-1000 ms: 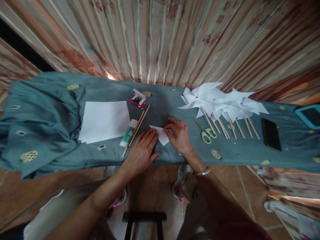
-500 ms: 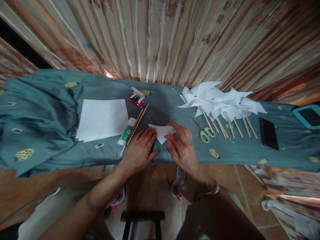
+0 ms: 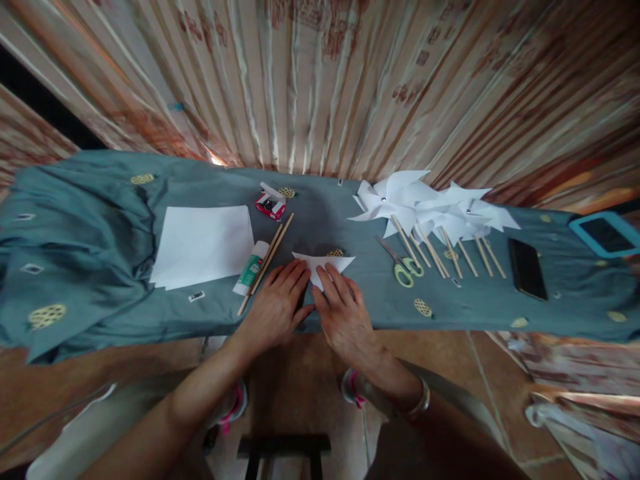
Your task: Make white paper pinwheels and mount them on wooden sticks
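Observation:
A small white sheet of paper, folded into a triangle, lies on the cloth-covered table with its long edge away from me. My left hand rests flat with its fingertips on the paper's left part. From the right, my right hand presses its outstretched fingers onto the paper's middle. Both hands are open, and the paper's lower part is partly hidden under them. Just left of my left hand lie two wooden sticks and a green and white glue stick.
A stack of white paper lies at left, a red box of pins behind the sticks. To the right are green-handled scissors, several paper pinwheels on sticks, a black phone and a blue-framed device. A curtain hangs behind.
My right hand has let go of the paper's right corner and moved left, laying its fingers flat on the paper. The paper's right corner now lies down. My left hand stays on it.

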Available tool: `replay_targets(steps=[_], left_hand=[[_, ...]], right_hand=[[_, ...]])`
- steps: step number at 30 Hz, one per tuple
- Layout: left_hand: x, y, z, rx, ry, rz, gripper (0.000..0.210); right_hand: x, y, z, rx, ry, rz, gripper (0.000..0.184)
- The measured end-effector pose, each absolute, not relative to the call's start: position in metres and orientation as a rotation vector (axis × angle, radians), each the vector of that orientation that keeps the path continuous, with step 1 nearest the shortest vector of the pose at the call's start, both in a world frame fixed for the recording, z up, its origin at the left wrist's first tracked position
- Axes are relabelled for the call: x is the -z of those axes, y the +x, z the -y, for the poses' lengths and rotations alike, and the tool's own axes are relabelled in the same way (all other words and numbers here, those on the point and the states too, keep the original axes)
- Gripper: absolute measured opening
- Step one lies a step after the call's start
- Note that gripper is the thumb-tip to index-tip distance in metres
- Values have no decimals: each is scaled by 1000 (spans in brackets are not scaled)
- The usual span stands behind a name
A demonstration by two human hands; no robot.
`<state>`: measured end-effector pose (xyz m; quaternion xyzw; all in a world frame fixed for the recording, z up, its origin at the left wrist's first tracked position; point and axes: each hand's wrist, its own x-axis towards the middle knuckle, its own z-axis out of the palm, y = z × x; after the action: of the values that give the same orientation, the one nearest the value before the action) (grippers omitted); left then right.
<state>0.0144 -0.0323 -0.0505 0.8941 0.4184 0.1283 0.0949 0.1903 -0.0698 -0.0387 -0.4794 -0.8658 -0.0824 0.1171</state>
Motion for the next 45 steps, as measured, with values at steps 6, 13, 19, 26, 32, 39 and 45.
replay_targets(steps=[6,13,19,26,32,39,45], left_hand=[[49,16,31,-372,2623,-1261,55],[49,16,30,-425,2670,-1291,43],[53,13,29,-434,2749,-1277,44],[55,16,28,-453,2764,-1311,40],[57,16,27,-476,2732,-1301,41],[55,16,27,-498,2695,-1291,41],[59,16,28,-580,2679,-1292,42]], right_hand=[[47,180,77,269,-1480,2503,36],[58,146,97,145,-1845,2169,46],[67,117,102,179,-1998,1935,47],[58,114,105,133,-2084,1916,54],[59,109,104,124,-2141,1825,51],[50,109,116,92,-2126,1785,46],[34,148,69,28,-1785,1969,47]])
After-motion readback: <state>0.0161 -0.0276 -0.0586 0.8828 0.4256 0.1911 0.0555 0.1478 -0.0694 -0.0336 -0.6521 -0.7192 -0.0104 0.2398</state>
